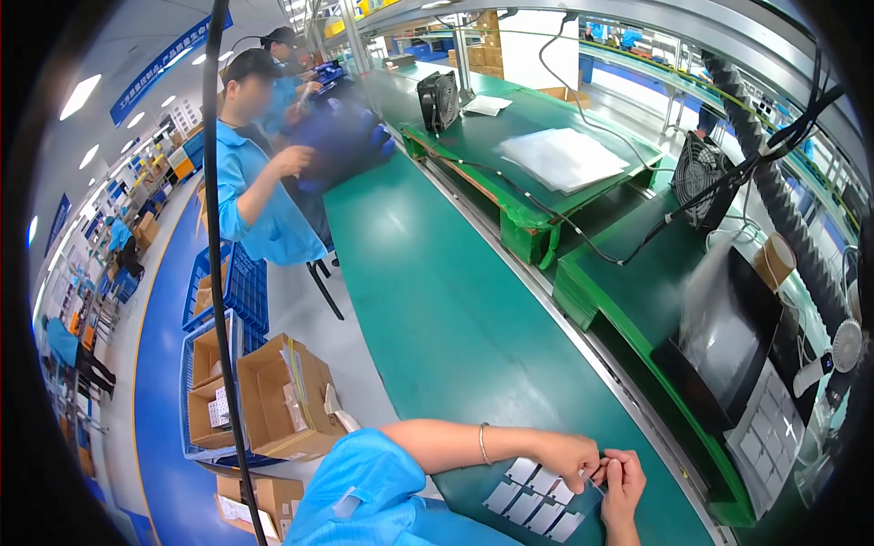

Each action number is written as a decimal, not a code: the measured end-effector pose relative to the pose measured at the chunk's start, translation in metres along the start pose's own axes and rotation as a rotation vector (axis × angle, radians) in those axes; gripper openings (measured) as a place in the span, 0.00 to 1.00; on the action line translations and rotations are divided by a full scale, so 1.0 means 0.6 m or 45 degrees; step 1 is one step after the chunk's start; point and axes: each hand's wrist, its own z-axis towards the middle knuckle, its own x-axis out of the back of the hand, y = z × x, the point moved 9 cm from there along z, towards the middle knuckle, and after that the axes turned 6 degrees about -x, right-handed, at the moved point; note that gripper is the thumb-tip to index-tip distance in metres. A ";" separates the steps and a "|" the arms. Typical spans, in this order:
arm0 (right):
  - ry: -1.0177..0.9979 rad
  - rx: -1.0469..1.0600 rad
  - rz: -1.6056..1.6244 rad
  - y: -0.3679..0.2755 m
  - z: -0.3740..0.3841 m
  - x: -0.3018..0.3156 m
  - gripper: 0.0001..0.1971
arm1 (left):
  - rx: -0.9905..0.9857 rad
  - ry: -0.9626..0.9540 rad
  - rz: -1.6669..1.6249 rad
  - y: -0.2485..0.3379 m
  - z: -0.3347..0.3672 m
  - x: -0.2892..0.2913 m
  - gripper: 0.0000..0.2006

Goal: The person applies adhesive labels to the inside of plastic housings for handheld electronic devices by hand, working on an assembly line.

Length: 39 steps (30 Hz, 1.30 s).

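My left hand (566, 455), with a bracelet on its wrist, reaches across from the left, and its fingers are closed. My right hand (624, 478) meets it from the lower right, thumb and finger pinched together. Between the fingertips is something small and partly dark, too hidden to name. Just below my left hand, a sheet of white rectangular labels (531, 506) on a dark backing lies on the green work surface (446, 300). Several labels sit in rows, and my hands cover its upper right corner.
Right of me, a green shelf holds a black tray (728, 337) with clear plastic and another label sheet (767, 437). White sheets (564, 159) and a black fan (439, 102) stand farther off. Cardboard boxes (287, 396) are at left. A co-worker (259, 173) handles dark, blurred items.
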 end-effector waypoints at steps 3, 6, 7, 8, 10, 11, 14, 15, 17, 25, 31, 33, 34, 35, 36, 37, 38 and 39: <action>-0.018 0.014 -0.082 -0.006 -0.002 -0.005 0.08 | -0.005 0.006 0.027 0.002 -0.003 -0.001 0.11; -0.021 0.015 -0.091 -0.008 -0.003 -0.005 0.07 | -0.005 0.016 0.037 0.004 -0.004 0.000 0.11; -0.019 0.009 -0.099 -0.007 -0.004 -0.006 0.07 | 0.004 0.017 0.028 0.004 -0.005 0.000 0.11; -0.017 0.004 -0.107 -0.007 -0.004 -0.006 0.07 | 0.012 0.018 0.019 0.004 -0.006 -0.001 0.11; -0.021 0.003 -0.111 -0.006 -0.005 -0.007 0.07 | 0.016 0.020 0.014 0.004 -0.007 -0.001 0.10; -0.022 0.003 -0.114 -0.005 -0.006 -0.007 0.07 | 0.019 0.021 0.011 0.003 -0.008 -0.002 0.10; -0.022 0.008 -0.143 -0.002 -0.005 -0.004 0.07 | 0.003 0.029 0.022 0.003 -0.006 -0.001 0.10; -0.027 0.001 -0.146 -0.001 -0.005 -0.005 0.07 | 0.003 0.034 0.015 0.002 -0.006 -0.001 0.10; -0.026 0.015 -0.119 -0.005 -0.004 -0.006 0.07 | -0.004 0.030 0.052 0.005 -0.006 0.000 0.10; 0.031 0.032 -0.138 0.007 -0.003 0.005 0.07 | 0.000 0.043 0.050 0.015 -0.009 0.005 0.09; -0.001 0.063 -0.200 0.003 -0.004 0.001 0.07 | -0.011 0.033 0.071 0.013 -0.007 0.002 0.10; -0.038 0.064 -0.225 -0.002 -0.004 -0.003 0.07 | -0.014 0.029 0.094 0.013 -0.005 0.002 0.10; -0.032 0.055 -0.208 -0.005 -0.003 -0.005 0.07 | -0.010 0.028 0.092 0.012 -0.005 0.002 0.10; -0.027 0.046 -0.191 -0.007 -0.003 -0.005 0.07 | -0.006 0.027 0.091 0.011 -0.005 0.003 0.11; -0.032 0.037 -0.196 -0.008 -0.001 -0.007 0.07 | -0.007 0.031 0.080 0.009 -0.004 0.004 0.11; -0.022 0.025 -0.142 -0.009 0.001 -0.007 0.07 | 0.004 0.031 0.087 0.008 -0.004 0.004 0.11; -0.013 0.014 -0.088 -0.009 0.000 -0.007 0.07 | 0.014 0.032 0.094 0.005 -0.004 0.003 0.11; -0.020 0.007 -0.093 -0.007 -0.001 -0.008 0.07 | 0.014 0.040 0.086 0.000 -0.003 0.001 0.11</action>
